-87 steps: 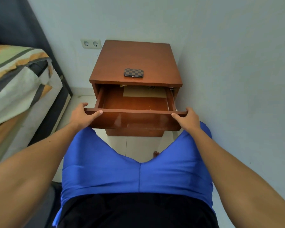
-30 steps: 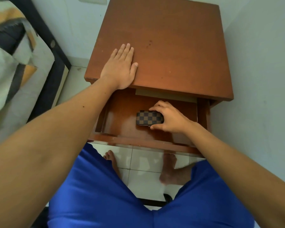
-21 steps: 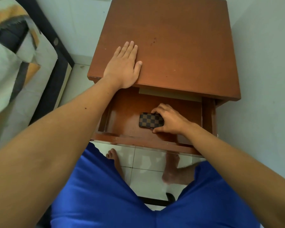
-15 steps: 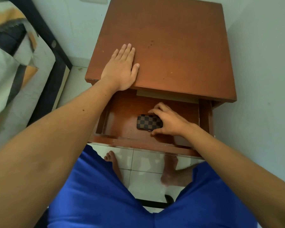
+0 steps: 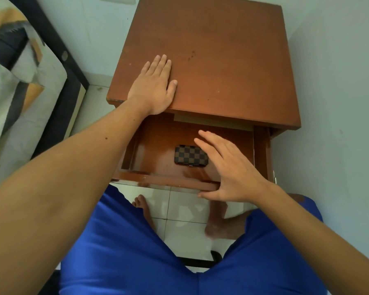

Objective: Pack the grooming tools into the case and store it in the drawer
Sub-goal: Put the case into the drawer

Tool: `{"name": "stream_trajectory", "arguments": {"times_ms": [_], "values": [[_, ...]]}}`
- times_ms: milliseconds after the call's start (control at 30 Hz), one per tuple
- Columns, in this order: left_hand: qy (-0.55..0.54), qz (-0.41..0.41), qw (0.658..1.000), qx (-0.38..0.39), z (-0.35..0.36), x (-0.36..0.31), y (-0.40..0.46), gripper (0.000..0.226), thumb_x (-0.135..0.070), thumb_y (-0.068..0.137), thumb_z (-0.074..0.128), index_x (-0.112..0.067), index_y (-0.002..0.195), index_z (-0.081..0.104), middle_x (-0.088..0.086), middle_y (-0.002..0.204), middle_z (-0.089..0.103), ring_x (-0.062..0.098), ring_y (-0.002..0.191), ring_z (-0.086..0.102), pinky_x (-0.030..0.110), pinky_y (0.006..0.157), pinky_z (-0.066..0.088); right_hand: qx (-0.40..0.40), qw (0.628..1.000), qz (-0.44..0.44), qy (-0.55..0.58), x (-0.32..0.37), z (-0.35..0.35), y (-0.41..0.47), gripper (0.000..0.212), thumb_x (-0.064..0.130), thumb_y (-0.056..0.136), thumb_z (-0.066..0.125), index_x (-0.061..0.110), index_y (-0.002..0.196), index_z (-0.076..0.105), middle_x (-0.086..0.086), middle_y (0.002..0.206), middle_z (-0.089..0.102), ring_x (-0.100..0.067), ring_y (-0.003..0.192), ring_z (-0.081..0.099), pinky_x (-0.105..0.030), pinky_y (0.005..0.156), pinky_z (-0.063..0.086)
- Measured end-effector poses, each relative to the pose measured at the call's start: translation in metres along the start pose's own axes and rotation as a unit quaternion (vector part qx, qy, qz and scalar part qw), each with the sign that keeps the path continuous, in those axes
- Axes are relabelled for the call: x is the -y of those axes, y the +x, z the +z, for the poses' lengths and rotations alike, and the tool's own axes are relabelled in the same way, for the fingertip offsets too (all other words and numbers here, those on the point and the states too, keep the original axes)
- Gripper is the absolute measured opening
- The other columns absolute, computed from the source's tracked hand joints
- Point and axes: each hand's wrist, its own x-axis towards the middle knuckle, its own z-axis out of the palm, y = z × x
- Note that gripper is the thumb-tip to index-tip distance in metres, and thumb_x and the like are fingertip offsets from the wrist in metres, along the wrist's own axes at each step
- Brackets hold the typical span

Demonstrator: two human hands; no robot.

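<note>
At the far left a bed (image 5: 19,77) with a patterned cover in grey, orange and pale green lies against a dark frame, with a strip of pale tiled floor (image 5: 179,207) between it and the wooden nightstand (image 5: 222,60). The left hand (image 5: 152,86) lies flat on the near left corner of the nightstand's top, palm down, fingers straight and close together, the thumb spread to the side. Below the top the drawer (image 5: 149,179) stands pulled out, its glossy wooden bottom showing. The checkered case (image 5: 190,156), brown and dark squares, lies closed and flat on the drawer bottom, about midway across and nearer the front edge than the back; a pale sheet of paper (image 5: 211,121) shows at the back under the nightstand top. The right hand (image 5: 230,169) hovers just right of the case, fingers spread wide and nearly straight, gripping nothing; its fingertips overlap the case's right end in this view, and whether they touch it cannot be told. The thumb reaches along the drawer's front edge. Blue shorts (image 5: 136,252) and bare feet fill the bottom; a plain pale wall (image 5: 339,81) stands at the right
</note>
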Motion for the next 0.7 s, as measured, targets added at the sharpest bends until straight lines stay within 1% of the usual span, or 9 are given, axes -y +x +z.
{"name": "stream_trajectory", "arguments": {"times_ms": [100,200,367,433,500,533,633,700], "values": [[0.000,0.003,1.000,0.000,0.000,0.000,0.000,0.070,-0.053,0.106,0.009,-0.013,0.164,0.009,0.007,0.172,0.006,0.021,0.159,0.002,0.038,0.128,0.002,-0.021,0.998,0.003,-0.055,-0.004,-0.008,0.010,0.135,0.083,0.070,0.068,0.010,0.166,0.009,-0.010,0.176,-0.001,-0.024,0.163,-0.004,-0.047,0.132,0.011],[-0.003,0.005,1.000,0.002,0.000,0.001,0.001,0.070,-0.052,0.106,0.009,-0.012,0.164,0.009,0.008,0.172,0.006,0.021,0.159,0.001,0.038,0.128,0.002,-0.021,0.995,0.039,-0.089,-0.012,-0.016,0.023,0.143,0.090,0.067,0.064,0.009,0.166,0.002,-0.010,0.176,-0.009,-0.025,0.162,-0.012,-0.048,0.132,0.007],[-0.002,0.007,1.000,0.004,0.001,0.001,0.002,0.071,-0.053,0.106,0.008,-0.012,0.164,0.009,0.007,0.172,0.006,0.021,0.159,0.001,0.039,0.128,0.002,-0.027,0.987,0.076,-0.142,-0.034,-0.024,0.051,0.149,0.097,0.063,0.056,0.006,0.166,-0.002,-0.013,0.175,-0.009,-0.027,0.162,-0.010,-0.049,0.132,0.005],[-0.003,0.009,1.000,0.005,0.001,0.002,0.002,0.071,-0.053,0.106,0.008,-0.012,0.164,0.008,0.007,0.172,0.005,0.021,0.159,0.001,0.039,0.128,0.003,-0.026,0.984,0.088,-0.151,-0.042,-0.025,0.061,0.148,0.098,0.064,0.054,0.006,0.165,-0.002,-0.012,0.176,-0.007,-0.027,0.163,-0.008,-0.049,0.132,0.005],[-0.005,0.010,1.000,0.003,0.001,0.002,0.002,0.071,-0.052,0.106,0.008,-0.011,0.164,0.009,0.008,0.172,0.006,0.021,0.159,0.001,0.040,0.128,0.003,-0.036,0.984,0.093,-0.145,-0.047,-0.026,0.067,0.142,0.095,0.067,0.056,0.009,0.166,0.002,-0.009,0.176,-0.002,-0.023,0.163,-0.003,-0.047,0.132,0.008],[-0.006,0.011,1.000,0.002,0.001,0.003,0.002,0.071,-0.052,0.106,0.008,-0.011,0.164,0.009,0.008,0.172,0.006,0.021,0.159,0.001,0.040,0.128,0.003,-0.048,0.984,0.094,-0.141,-0.049,-0.026,0.069,0.136,0.093,0.069,0.058,0.011,0.167,0.008,-0.007,0.176,0.003,-0.022,0.163,0.002,-0.047,0.132,0.012],[-0.008,0.013,1.000,0.002,0.001,0.004,0.002,0.071,-0.051,0.106,0.010,-0.010,0.163,0.010,0.009,0.172,0.006,0.021,0.159,0.001,0.040,0.128,0.003,-0.097,0.983,0.093,-0.123,-0.054,-0.024,0.072,0.118,0.081,0.074,0.068,0.014,0.163,0.029,-0.004,0.173,0.023,-0.022,0.160,0.021,-0.045,0.129,0.024],[-0.007,0.013,1.000,0.003,0.002,0.003,0.003,0.071,-0.051,0.106,0.010,-0.010,0.163,0.010,0.009,0.172,0.006,0.021,0.159,0.001,0.040,0.128,0.003,-0.135,0.979,0.093,-0.117,-0.057,-0.021,0.075,0.105,0.070,0.075,0.077,0.014,0.156,0.043,-0.004,0.167,0.037,-0.024,0.154,0.034,-0.044,0.122,0.035]]}}
